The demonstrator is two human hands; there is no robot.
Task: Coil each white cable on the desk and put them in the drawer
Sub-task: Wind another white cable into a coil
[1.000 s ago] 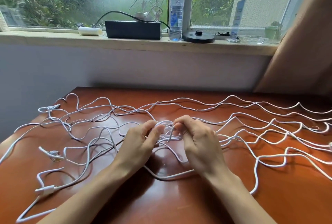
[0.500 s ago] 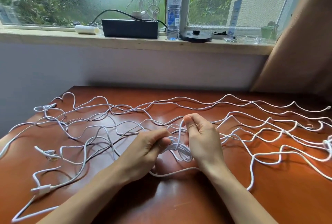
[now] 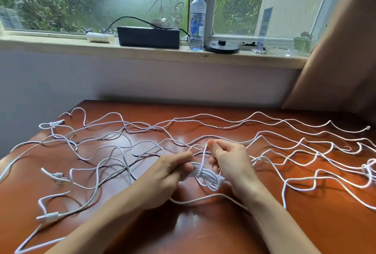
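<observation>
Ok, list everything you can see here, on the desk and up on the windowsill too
White cables: several, count unclear, tangled across the desk
Cable coil: one, white, small bundle held between both hands
Desk: one, reddish-brown
Black box: one, on the windowsill, thin wires piled on top
Water bottle: one, clear with blue cap, right of the box
Black round disc: one, right of the bottle
White tube: one, lying left of the box
Small green pot: one, sill's right end
Curtain: one, tan, right
Left hand: gripping the coil
Right hand: pinching a strand upward
</observation>
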